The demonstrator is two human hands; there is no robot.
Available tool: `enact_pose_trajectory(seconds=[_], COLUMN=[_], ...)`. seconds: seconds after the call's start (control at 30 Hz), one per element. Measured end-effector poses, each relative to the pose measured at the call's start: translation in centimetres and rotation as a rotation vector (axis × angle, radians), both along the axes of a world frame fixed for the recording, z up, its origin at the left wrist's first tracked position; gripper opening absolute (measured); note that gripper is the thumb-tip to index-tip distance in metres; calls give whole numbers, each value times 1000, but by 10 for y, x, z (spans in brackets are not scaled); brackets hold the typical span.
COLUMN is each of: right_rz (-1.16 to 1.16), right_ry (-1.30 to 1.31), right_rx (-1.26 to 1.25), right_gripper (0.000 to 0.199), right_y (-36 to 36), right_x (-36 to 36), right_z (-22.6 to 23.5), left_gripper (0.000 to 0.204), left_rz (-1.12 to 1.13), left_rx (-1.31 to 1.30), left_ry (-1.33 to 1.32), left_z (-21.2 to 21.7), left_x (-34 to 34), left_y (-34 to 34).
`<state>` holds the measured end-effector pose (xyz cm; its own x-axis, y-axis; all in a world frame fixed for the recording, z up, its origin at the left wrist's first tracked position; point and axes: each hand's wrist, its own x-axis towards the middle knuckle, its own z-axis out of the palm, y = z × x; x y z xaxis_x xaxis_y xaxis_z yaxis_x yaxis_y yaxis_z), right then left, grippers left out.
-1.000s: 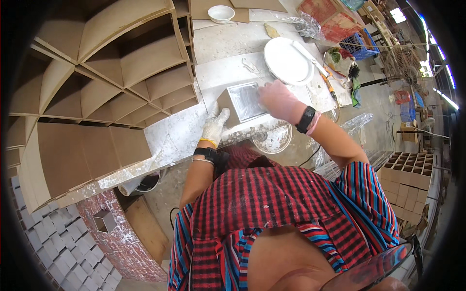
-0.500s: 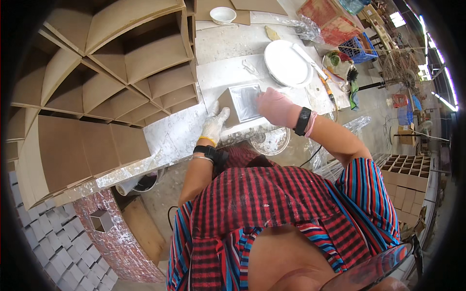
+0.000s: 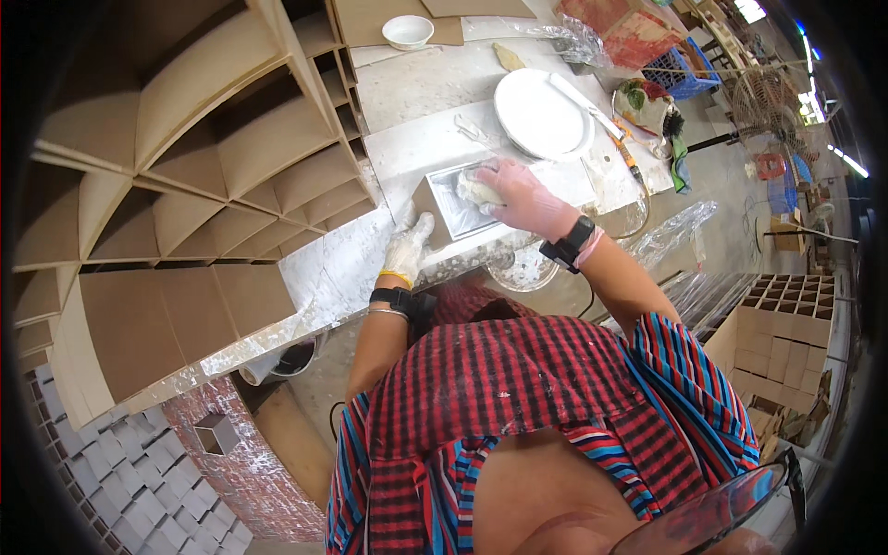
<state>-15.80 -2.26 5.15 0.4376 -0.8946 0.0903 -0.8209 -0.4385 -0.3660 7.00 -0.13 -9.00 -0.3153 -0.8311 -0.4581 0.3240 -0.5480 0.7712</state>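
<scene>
A small brown cardboard box stands on the white-stained table, its upper side showing a grey-white, streaky panel framed by a pale rim. Wearing a whitish glove, my left hand is closed against the box's near left side. My right hand, in a pink glove, grips a pale sponge and presses it on the panel's right part. The hand hides part of the sponge and of the panel. Beyond it sits a round white tub or lid with a white flat stick across its rim.
Tall brown cardboard dividers crowd the table's left. A white bowl stands at the far side. An orange-handled tool with a cable lies right of the tub. Below the table edge is a round bucket. Grey boxes are stacked lower left.
My right hand has shifted slightly left and over the box's panel, and the pale sponge in it now shows. The left hand stays at the box's side. The whole view has tilted a little.
</scene>
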Motion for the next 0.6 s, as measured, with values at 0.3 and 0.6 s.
enact_pose_trajectory(seconds=[0.3,0.6], right_rz=[253,-13], right_ry=[-138,-335], right_rx=[64,23], right_gripper=[50,46], right_y=[14,-22], right_x=[-10,16], right_z=[-18,-10], left_gripper=[60,58], left_rz=[-21,-17], left_rx=[56,77], left_ry=[130,138], left_z=[23,-2], left_x=[-6,6], left_y=[-3,1])
